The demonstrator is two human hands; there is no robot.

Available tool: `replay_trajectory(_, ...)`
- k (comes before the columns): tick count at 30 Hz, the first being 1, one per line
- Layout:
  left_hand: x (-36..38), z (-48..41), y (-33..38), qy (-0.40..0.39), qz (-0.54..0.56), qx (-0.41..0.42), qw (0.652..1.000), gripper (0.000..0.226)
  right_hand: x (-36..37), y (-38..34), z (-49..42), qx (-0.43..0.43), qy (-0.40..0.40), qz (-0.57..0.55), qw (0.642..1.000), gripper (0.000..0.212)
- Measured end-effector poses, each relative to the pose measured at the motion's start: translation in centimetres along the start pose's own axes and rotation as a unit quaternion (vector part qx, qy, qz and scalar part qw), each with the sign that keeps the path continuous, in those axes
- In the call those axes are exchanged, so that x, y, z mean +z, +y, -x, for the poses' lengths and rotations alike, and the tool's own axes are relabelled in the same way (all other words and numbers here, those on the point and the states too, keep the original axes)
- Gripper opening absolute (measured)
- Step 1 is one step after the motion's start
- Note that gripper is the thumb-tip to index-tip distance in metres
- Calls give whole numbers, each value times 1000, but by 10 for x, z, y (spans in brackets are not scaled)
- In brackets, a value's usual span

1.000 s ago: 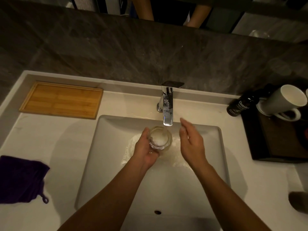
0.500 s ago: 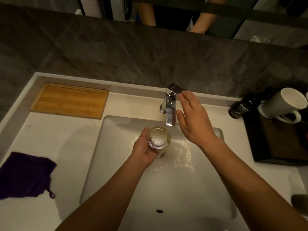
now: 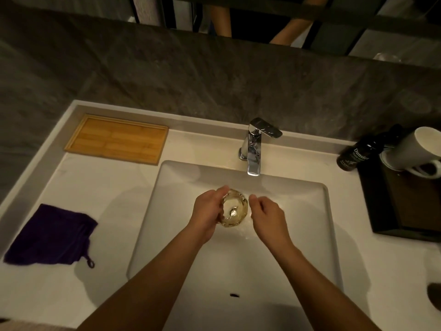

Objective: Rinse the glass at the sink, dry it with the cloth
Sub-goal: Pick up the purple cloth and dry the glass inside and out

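Observation:
A clear faceted glass [image 3: 235, 209] is held upright over the white sink basin [image 3: 181, 235], a little in front of the chrome faucet [image 3: 254, 149]. My left hand [image 3: 207, 211] wraps its left side. My right hand [image 3: 267, 216] hovers just right of the glass with loosely curled fingers, and whether it touches the rim I cannot tell. No stream falls from the spout. Wet patches shine in the basin near the glass. A purple cloth [image 3: 51, 235] lies flat on the counter to the left.
A bamboo tray [image 3: 117, 138] sits at the back left of the white counter. At the right stand a dark bottle [image 3: 355, 155] and a tipped white mug [image 3: 415, 149] on a dark tray [image 3: 405, 211]. A grey stone wall rises behind.
My right hand left the faucet handle and came down beside the glass. The water stopped running. The glass moved slightly toward me, away from the spout.

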State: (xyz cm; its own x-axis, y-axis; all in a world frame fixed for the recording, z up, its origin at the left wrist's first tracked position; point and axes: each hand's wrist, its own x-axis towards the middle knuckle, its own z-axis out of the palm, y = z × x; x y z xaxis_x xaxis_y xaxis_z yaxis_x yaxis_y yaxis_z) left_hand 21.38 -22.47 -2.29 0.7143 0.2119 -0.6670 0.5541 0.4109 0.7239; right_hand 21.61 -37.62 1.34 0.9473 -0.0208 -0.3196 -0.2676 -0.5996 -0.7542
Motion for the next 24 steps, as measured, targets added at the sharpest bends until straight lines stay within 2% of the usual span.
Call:
replay_trajectory(2, -2, 8, 1, 1, -74, 71, 995, 33, 1, -5, -5, 143, -91, -87, 982, 59)
replay_trajectory(4, -5, 13, -2, -9, -155, 132, 979, 42, -2, -9, -12, 254, -169, -172, 937, 64)
replay_trajectory(7, -9, 21, -7, -28, -270, 242, 932, 46, -8, -10, -24, 332, -268, -244, 871, 50)
replay_trajectory(10, -15, 24, -14, -24, -345, 323, 881, 45, -8, -11, -29, 356, -301, -280, 839, 29)
replay_trajectory(12, -15, 26, -20, -1, -329, 336, 883, 33, -5, -10, -27, 336, -285, -309, 843, 21)
replay_trajectory(15, -16, 24, -27, 44, -270, 303, 913, 7, 2, -3, -22, 242, -245, -298, 890, 18)
replay_trajectory(18, -22, 24, -30, 26, -174, 197, 964, 29, 3, 3, -18, 127, -208, -285, 927, 24)
replay_trajectory(20, -29, 21, -28, 8, -144, 145, 979, 31, 0, 6, -19, 52, -187, -248, 949, 33)
replay_trajectory(24, -41, 21, -18, -61, -130, 194, 970, 36, -10, 9, -24, -89, -201, -166, 961, 53)
